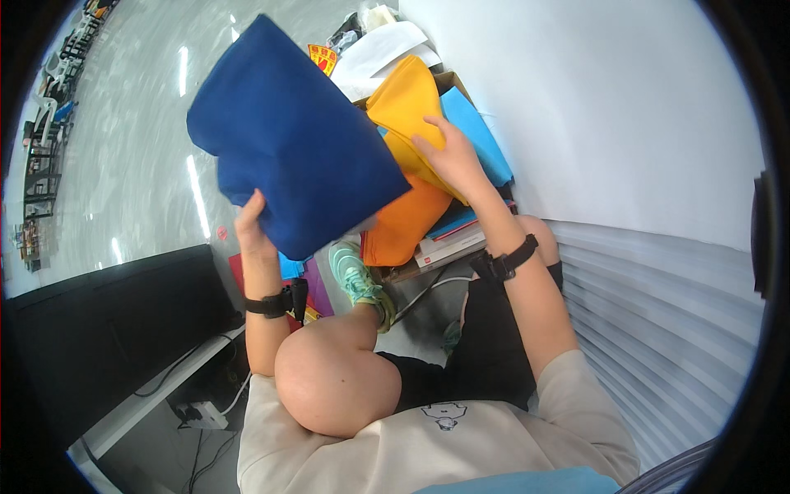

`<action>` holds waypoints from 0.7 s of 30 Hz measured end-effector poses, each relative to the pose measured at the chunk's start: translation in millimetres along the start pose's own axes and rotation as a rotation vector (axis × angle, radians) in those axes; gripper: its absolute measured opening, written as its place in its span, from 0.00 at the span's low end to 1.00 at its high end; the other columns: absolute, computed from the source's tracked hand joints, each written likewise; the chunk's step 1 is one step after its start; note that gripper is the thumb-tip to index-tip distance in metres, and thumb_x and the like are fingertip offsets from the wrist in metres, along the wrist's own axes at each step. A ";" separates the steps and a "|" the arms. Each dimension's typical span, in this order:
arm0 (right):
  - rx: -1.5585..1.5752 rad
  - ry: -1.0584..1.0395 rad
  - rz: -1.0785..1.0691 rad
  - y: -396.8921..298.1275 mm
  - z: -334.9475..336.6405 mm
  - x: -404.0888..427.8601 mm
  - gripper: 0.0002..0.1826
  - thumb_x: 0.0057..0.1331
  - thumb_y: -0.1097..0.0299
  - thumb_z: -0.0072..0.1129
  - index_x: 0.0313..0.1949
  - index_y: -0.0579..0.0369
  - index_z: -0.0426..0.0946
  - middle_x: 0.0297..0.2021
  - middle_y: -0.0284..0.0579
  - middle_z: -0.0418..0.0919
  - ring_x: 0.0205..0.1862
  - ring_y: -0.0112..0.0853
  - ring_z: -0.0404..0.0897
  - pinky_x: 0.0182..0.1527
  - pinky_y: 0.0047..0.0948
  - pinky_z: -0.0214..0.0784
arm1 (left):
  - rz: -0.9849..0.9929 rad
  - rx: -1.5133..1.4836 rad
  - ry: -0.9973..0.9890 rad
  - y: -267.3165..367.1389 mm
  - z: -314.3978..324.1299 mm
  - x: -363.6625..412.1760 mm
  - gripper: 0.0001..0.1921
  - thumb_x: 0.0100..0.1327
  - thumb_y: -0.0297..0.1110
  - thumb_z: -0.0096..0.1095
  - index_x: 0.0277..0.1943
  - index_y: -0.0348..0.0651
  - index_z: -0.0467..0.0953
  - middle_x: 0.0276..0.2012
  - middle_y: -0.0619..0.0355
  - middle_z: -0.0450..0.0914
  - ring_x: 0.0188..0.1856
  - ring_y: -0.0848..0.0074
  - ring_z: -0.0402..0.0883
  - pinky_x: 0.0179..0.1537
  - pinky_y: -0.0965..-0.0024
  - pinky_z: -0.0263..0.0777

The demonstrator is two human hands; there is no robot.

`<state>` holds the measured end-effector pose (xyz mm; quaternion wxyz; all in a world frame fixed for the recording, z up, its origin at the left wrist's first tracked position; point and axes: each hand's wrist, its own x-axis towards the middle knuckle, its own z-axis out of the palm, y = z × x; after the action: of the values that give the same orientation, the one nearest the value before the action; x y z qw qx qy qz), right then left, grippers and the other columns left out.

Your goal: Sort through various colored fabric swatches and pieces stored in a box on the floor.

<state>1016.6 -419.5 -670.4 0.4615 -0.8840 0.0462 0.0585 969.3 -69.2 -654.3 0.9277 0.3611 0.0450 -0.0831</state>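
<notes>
My left hand (pixel 252 225) grips a large folded dark blue cloth (pixel 296 136) by its lower left edge, thumb on top and the other fingers hidden beneath. The cloth is raised at the left. Over a folded yellow cloth (pixel 407 99), my right hand (pixel 453 151) has its thumb and fingers spread; whether it presses on the fabric is unclear. Below the yellow cloth hangs an orange cloth (pixel 407 216). A light blue folded piece (pixel 478 133) leans on the right. These pieces sit on a cardboard box (pixel 453 80), which they mostly cover.
White sheets (pixel 389 55) lie behind the box, beside a white wall (pixel 586 92). A white box (pixel 450 247) lies beneath the cloths. At left stand a black monitor (pixel 123 327) and a power strip (pixel 207 415) with cables. Purple fabric (pixel 318 290) lies near my shoe (pixel 355 272).
</notes>
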 end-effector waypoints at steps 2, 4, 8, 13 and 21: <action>-0.243 0.015 -0.088 27.3 22.6 -4.2 0.39 0.62 0.48 0.65 0.66 0.57 0.66 0.67 0.61 0.63 0.67 0.51 0.66 0.66 0.43 0.59 | 0.110 0.048 0.003 21.0 -2.9 -3.5 0.22 0.70 0.32 0.55 0.64 0.31 0.68 0.57 0.44 0.79 0.54 0.58 0.82 0.57 0.55 0.76; -0.489 0.030 -0.172 30.7 31.2 -6.7 0.45 0.58 0.46 0.68 0.69 0.56 0.63 0.70 0.65 0.56 0.69 0.57 0.61 0.67 0.49 0.58 | 0.167 0.060 0.040 37.6 4.1 -8.9 0.21 0.71 0.32 0.55 0.63 0.32 0.68 0.57 0.44 0.79 0.54 0.58 0.82 0.57 0.56 0.77; -0.608 -0.003 0.005 8.0 42.8 1.6 0.55 0.53 0.47 0.73 0.74 0.51 0.51 0.72 0.65 0.48 0.71 0.58 0.55 0.66 0.57 0.58 | 0.193 0.145 0.137 58.3 17.6 -16.3 0.21 0.69 0.31 0.59 0.61 0.30 0.70 0.54 0.43 0.80 0.52 0.59 0.84 0.56 0.57 0.78; -0.641 -0.017 0.050 5.2 42.3 5.8 0.56 0.52 0.49 0.75 0.74 0.50 0.50 0.67 0.59 0.58 0.67 0.56 0.61 0.63 0.54 0.62 | 0.221 0.315 0.199 63.6 51.2 -20.0 0.20 0.66 0.27 0.61 0.60 0.29 0.71 0.52 0.44 0.81 0.50 0.60 0.84 0.56 0.58 0.77; -0.663 0.011 -0.026 29.0 29.0 24.7 0.24 0.68 0.60 0.57 0.61 0.55 0.70 0.51 0.57 0.75 0.51 0.50 0.76 0.50 0.47 0.72 | 0.191 0.472 0.103 59.6 105.3 -0.5 0.23 0.62 0.23 0.64 0.60 0.31 0.71 0.52 0.48 0.81 0.51 0.63 0.83 0.57 0.61 0.76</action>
<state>1035.3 -412.9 -714.0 0.1491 -0.9869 0.0160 0.0595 982.4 -97.2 -537.3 0.8180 0.5738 0.0372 0.0153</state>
